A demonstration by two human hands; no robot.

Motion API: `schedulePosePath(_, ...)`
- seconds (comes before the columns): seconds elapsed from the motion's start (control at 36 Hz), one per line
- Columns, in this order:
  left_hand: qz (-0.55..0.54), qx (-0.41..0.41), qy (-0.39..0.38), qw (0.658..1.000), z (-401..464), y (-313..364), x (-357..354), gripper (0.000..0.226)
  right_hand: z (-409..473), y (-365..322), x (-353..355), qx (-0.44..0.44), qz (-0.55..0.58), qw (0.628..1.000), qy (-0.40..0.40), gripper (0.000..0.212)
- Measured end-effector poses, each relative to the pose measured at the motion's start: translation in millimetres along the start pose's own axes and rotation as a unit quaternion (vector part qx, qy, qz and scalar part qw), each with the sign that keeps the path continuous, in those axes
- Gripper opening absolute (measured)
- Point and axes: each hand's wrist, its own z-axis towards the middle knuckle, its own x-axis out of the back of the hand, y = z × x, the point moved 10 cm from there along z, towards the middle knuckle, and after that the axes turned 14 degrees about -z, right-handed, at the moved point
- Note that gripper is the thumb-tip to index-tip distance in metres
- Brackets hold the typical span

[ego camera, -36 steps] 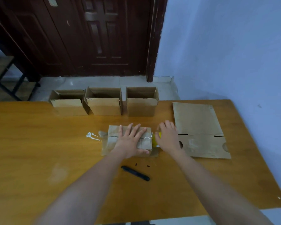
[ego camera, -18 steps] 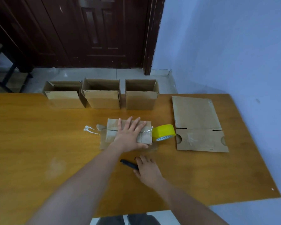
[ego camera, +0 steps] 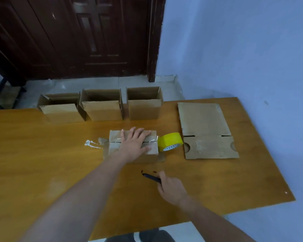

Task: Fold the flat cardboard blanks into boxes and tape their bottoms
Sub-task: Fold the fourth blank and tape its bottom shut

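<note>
A small cardboard box lies bottom-up in the middle of the table, clear tape running along its seam. My left hand presses flat on it with straight fingers. A yellow tape roll hangs off the box's right end, still joined to the tape strip. My right hand is nearer to me, its fingers curled round the rear end of a black utility knife on the table. A flat cardboard blank lies to the right.
Three folded open boxes stand in a row at the table's far edge. A white tape scrap sticks to the wood left of the box. A blue wall is on the right, with a dark door behind.
My right hand let go of the tape roll, came back towards me and closed on the black knife. My left hand stayed flat on the box.
</note>
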Motion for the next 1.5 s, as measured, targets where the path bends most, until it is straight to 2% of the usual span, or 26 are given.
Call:
schedulePosePath(0.14,0.053,0.015,-0.032,0.998,7,12,5,0.059,-16,42,33,-0.076,0.086,0.991,0.065,0.033)
schedulePosePath(0.22,0.084,-0.015,-0.074,0.994,9,27,2,0.062,-20,61,57,-0.122,0.131,0.977,0.116,0.037)
schedulePosePath(0.31,0.136,-0.037,-0.128,0.982,14,38,-6,0.065,-20,76,67,-0.164,0.145,0.969,0.118,0.039)
schedulePosePath(0.42,0.181,-0.017,-0.196,0.964,25,41,-11,0.065,-18,85,64,-0.196,0.111,0.968,0.11,0.04)
schedulePosePath(0.5,0.181,-0.005,-0.218,0.959,33,40,-12,0.073,-20,84,64,-0.22,0.065,0.968,0.1,0.039)
schedulePosePath(0.61,0.176,-0.005,-0.232,0.957,37,42,-15,0.076,-16,82,63,-0.246,0.096,0.96,0.088,0.037)
schedulePosePath(0.81,0.178,-0.006,-0.23,0.957,33,39,-15,0.072,4,70,69,-0.245,0.11,0.959,0.088,0.036)
schedulePosePath(1.11,0.173,-0.007,-0.227,0.958,29,40,-13,0.073,-3,60,65,-0.217,0.026,0.973,0.079,0.037)
schedulePosePath(1.22,0.183,-0.004,-0.231,0.955,27,40,-13,0.075,1,53,60,-0.191,-0.024,0.98,0.052,0.039)
schedulePosePath(1.36,0.186,0.0,-0.236,0.954,27,41,-14,0.078,-8,53,48,-0.206,0.018,0.977,0.054,0.036)
schedulePosePath(1.5,0.189,0.001,-0.239,0.953,28,42,-14,0.082,-18,41,9,-0.209,0.084,0.974,0.005,0.028)
